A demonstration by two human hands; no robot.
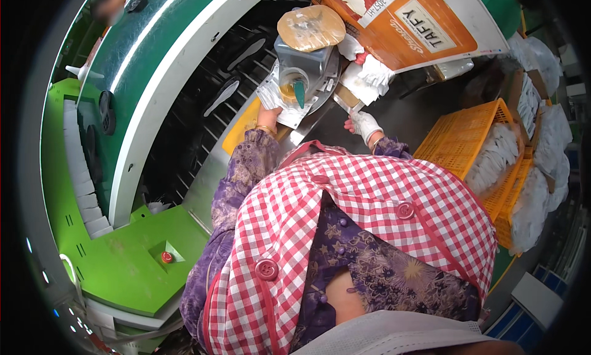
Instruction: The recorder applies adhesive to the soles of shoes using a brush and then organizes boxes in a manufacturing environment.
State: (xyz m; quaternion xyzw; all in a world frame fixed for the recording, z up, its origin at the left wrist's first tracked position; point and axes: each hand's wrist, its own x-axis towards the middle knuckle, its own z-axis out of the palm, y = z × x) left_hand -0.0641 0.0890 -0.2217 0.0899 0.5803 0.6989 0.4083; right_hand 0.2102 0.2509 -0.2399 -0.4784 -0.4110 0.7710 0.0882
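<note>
My left hand (268,119), bare with a bangle at the wrist, reaches to the edge of crumpled white sheets (271,95). Its fingers are partly hidden there, so I cannot tell whether it grips them. Beside it stands a clear plastic container (305,58), topped by a tan round cover (311,27). An amber substance and a green pointed piece (299,94) show at its mouth. My right hand (365,127), in a white glove with bare fingertips, is closed on a flat tan-and-pale tool (349,101), perhaps a brush.
Shoe soles (221,97) lie on the dark slatted conveyor at left, near a yellow block (242,128). An orange printed carton (412,26) stands ahead. Yellow crates (458,130) with white pieces are at right. A red button (166,256) sits on the green machine; another person (108,5) is at far left.
</note>
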